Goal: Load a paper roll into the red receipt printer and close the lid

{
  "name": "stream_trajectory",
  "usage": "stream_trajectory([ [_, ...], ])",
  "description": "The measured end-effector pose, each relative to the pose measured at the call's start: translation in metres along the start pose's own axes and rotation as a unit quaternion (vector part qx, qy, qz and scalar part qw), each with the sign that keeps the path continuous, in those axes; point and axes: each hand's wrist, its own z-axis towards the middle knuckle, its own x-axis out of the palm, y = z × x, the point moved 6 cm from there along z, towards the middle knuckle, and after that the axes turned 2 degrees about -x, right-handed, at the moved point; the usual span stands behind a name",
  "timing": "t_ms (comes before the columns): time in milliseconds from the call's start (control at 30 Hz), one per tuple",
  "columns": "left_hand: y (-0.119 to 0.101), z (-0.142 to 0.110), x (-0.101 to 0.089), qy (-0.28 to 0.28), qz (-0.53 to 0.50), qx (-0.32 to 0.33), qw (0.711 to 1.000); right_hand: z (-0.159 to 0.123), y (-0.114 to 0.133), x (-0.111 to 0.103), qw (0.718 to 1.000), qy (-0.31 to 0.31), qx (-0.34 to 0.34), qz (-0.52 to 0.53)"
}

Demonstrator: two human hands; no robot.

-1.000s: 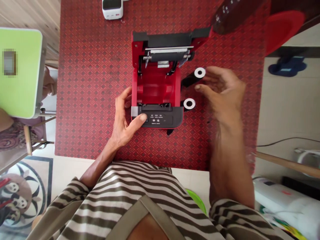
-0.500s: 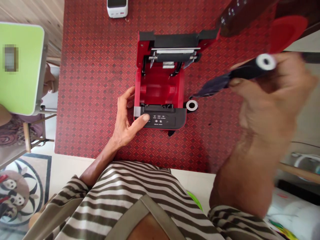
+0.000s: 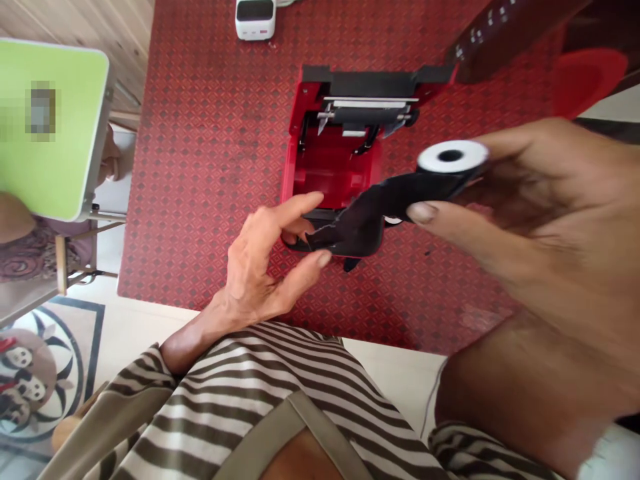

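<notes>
My right hand grips a paper roll with a white end, a dark hollow core and a black outer face. A loose black strip with a torn edge hangs from the roll towards the left. My left hand is at the strip's free end, thumb and fingers apart around it. Below the strip stands a red and black receipt printer, its lid raised and its red bay showing. Strip and left hand cover most of its front panel. Behind the strip, a second roll is mostly hidden.
The printer stands on a table with a red patterned cover. At the far edge lies a white device with a dark screen. A dark brown bottle-like object and a red round item are at upper right. A green-topped small table stands left.
My right hand has brought the roll left and closer, so its strip now hangs over the printer's front. My left hand has lifted off the front panel and spread its fingers at the strip's end.
</notes>
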Motion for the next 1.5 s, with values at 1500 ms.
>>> stream_trajectory([
  [1500, -0.009, 0.029, -0.01, -0.005, 0.197, 0.044, 0.979, 0.061, 0.039, 0.114, 0.893, 0.271, 0.014, -0.36],
])
